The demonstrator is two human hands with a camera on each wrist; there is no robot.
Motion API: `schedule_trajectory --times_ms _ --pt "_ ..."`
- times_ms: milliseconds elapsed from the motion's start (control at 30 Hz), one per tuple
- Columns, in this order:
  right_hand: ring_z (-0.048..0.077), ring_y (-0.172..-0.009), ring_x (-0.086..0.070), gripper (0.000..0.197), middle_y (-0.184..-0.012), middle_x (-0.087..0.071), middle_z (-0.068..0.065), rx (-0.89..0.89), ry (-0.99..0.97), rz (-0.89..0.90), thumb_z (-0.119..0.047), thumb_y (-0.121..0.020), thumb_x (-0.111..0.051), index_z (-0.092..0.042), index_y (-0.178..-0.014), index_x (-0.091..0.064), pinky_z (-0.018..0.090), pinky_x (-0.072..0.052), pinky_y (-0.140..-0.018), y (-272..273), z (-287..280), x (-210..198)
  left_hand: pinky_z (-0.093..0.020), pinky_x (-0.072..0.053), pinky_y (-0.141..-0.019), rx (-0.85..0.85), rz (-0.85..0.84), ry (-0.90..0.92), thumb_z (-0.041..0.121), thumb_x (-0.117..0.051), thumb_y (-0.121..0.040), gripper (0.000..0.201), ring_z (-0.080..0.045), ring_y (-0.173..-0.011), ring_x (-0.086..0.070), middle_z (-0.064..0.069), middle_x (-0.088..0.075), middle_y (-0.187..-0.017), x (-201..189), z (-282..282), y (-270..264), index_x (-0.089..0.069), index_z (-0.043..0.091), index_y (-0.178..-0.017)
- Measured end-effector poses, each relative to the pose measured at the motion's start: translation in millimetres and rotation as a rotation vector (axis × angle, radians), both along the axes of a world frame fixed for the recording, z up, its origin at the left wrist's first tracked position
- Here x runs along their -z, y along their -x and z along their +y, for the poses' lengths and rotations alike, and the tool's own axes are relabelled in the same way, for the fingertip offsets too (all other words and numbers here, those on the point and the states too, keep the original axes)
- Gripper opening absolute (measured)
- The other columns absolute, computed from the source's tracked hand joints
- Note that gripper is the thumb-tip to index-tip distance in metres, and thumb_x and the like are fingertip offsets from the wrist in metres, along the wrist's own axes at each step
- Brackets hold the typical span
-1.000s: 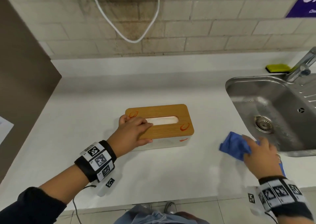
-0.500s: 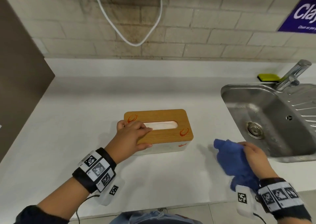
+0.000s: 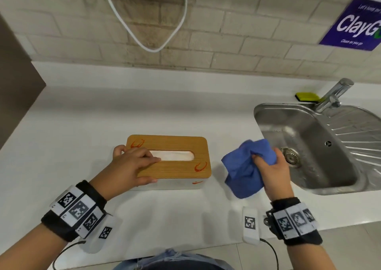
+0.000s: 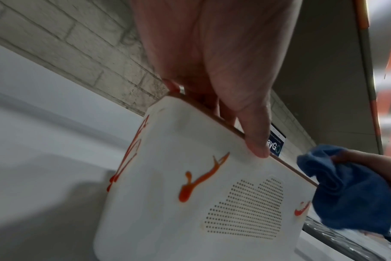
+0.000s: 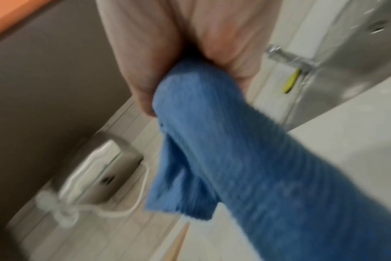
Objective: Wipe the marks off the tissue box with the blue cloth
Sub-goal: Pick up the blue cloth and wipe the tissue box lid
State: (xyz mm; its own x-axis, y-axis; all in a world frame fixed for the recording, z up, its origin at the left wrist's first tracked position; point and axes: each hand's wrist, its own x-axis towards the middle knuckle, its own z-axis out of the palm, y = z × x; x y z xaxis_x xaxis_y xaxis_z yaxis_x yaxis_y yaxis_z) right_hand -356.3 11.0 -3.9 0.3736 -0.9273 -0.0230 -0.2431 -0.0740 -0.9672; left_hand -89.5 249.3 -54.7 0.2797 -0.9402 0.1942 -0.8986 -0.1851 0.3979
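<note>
The tissue box (image 3: pixel 177 166) has a wooden lid and white sides, and it stands on the white counter (image 3: pixel 82 135). Orange marks show on the lid's far-left (image 3: pixel 137 143) and near-right corners (image 3: pixel 200 166). More orange marks (image 4: pixel 201 178) run across the white side in the left wrist view. My left hand (image 3: pixel 132 166) grips the box's left end, fingers over the lid and thumb on the near side. My right hand (image 3: pixel 272 170) holds the bunched blue cloth (image 3: pixel 245 168) in the air just right of the box. The cloth (image 5: pixel 246 159) fills the blurred right wrist view.
A steel sink (image 3: pixel 309 146) with a tap (image 3: pixel 334 94) lies at the right, and a yellow-green sponge (image 3: pixel 307 96) sits behind it. A white cable (image 3: pixel 152 42) loops down the brick wall. A dark panel (image 3: pixel 18 88) bounds the counter on the left.
My right hand has lifted the blue cloth off the counter near the sink and carried it up and left toward the box. My left hand keeps its hold on the box.
</note>
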Motion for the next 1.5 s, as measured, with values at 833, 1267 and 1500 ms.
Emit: schedule_trajectory --times_ms 833,1267,1500 --pt "0.013 -0.083 -0.053 0.028 -0.094 -0.054 -0.004 -1.184 0.419 0.503 -0.028 -0.073 -0.045 -0.014 -0.082 -0.068 0.031 -0.046 -0.076 -60.6 23.5 5.3 -0.026 -0.011 -0.088 -0.003 0.008 -0.063 0.071 -0.044 -0.068 0.057 0.006 -0.096 -0.037 0.023 -0.050 -0.095 -5.6 7.2 -1.5 -0.055 0.043 -0.117" --pt "0.016 -0.100 -0.063 0.043 -0.115 -0.061 0.003 -0.492 -0.335 -0.364 -0.042 -0.089 -0.042 -0.019 -0.125 -0.044 0.029 -0.055 -0.079 -71.1 41.1 -55.3 -0.046 -0.008 -0.116 -0.372 0.476 0.007 0.087 -0.055 -0.039 0.123 -0.006 -0.134 -0.016 0.021 -0.018 -0.142 -18.3 40.7 -32.4 -0.012 0.038 -0.142" --pt "0.020 -0.098 -0.066 0.043 -0.119 -0.059 0.016 -0.533 -0.693 -0.548 -0.003 -0.084 -0.048 -0.004 -0.128 -0.045 0.026 -0.058 -0.075 -135.7 61.7 -44.8 -0.046 0.012 -0.113 -0.223 0.563 -0.192 0.082 -0.065 -0.035 0.138 -0.009 -0.141 -0.007 0.018 -0.013 -0.152 -9.1 19.3 -46.4 0.008 0.035 -0.142"
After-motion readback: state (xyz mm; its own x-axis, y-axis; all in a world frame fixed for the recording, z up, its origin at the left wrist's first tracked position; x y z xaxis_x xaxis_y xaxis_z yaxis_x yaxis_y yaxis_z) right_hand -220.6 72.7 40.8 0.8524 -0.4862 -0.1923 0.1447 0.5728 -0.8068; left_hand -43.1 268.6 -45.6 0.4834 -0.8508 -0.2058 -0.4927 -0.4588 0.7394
